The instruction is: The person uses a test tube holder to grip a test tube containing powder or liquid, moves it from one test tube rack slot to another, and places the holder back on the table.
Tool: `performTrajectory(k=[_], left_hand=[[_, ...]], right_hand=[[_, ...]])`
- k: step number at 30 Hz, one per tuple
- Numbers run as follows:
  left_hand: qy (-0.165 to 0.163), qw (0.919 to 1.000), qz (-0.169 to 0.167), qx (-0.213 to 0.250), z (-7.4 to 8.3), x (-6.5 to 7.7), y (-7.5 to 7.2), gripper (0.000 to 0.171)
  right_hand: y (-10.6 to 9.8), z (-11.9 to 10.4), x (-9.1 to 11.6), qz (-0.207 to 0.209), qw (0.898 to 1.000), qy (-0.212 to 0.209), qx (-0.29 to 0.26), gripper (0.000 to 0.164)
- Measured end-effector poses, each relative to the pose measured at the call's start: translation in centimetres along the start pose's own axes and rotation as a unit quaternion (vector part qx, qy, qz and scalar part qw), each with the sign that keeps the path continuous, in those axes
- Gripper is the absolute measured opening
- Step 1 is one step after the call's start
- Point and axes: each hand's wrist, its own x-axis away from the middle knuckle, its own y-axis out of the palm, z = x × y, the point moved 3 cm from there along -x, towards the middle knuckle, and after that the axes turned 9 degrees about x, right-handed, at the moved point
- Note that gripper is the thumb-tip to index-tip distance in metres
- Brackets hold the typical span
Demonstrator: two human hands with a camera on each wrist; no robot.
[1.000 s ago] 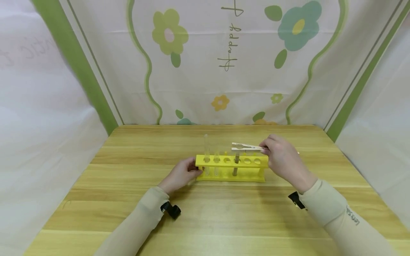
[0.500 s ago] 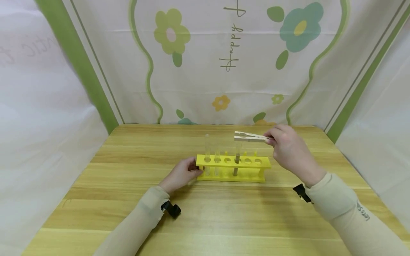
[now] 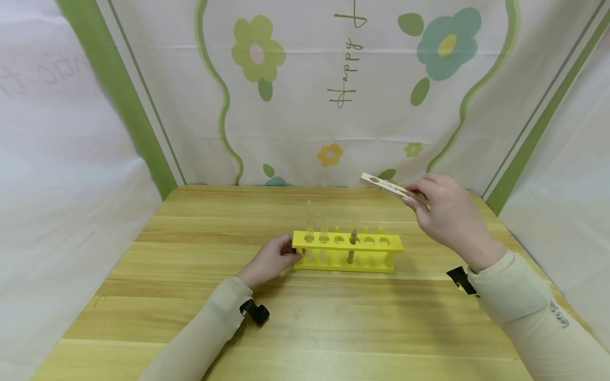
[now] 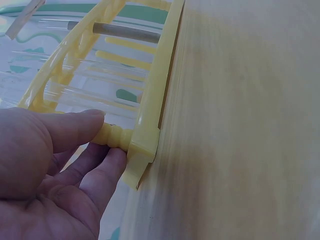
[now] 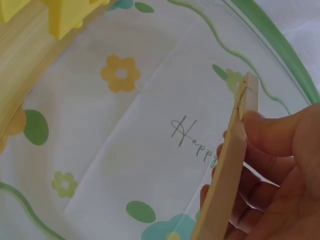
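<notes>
A yellow test tube rack (image 3: pixel 345 246) stands on the table in the head view. My left hand (image 3: pixel 269 260) grips its left end; in the left wrist view, thumb and fingers pinch the ridged yellow end post (image 4: pixel 115 135). Two clear test tubes (image 3: pixel 310 218) sit in the leftmost holes. Further right, a test tube with dark contents (image 3: pixel 353 237) stands upright in another hole. Up and to the right of the rack, my right hand (image 3: pixel 450 219) holds a wooden test tube clamp (image 3: pixel 386 186) in the air. Nothing shows between the clamp's tips.
The wooden table (image 3: pixel 267 338) reaches back to a hanging flowered cloth (image 3: pixel 295 106). White cloth also hangs along both sides. Short yellow pegs (image 3: pixel 380 230) rise behind the rack's top plate.
My right hand has lifted the wooden clamp up and to the right, away from the dark-filled tube, which stays in the rack. The left hand has kept its place.
</notes>
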Motion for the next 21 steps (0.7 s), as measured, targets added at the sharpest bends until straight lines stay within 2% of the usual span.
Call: performTrajectory(k=[4, 10, 17, 21], left_hand=[[-0.001, 1.0000, -0.001, 0.000, 0.0, 0.0, 0.0, 0.033], [0.002, 1.0000, -0.008, 0.001, 0.0, 0.0, -0.1, 0.034], [0.002, 0.9999, -0.011, 0.001, 0.0, 0.1, -0.1, 0.034], [0.002, 0.9999, -0.010, 0.001, 0.0, 0.1, -0.1, 0.033]], right_hand=[[-0.3, 0.6, 0.1, -0.015, 1.000, 0.016, 0.013, 0.016], [-0.4, 1.9, 0.6, -0.059, 0.997, 0.048, 0.018, 0.017], [-0.3, 4.7, 1.6, -0.127, 0.987, 0.098, 0.032, 0.017], [0.0, 6.4, 2.5, -0.144, 0.982, 0.119, 0.036, 0.018]])
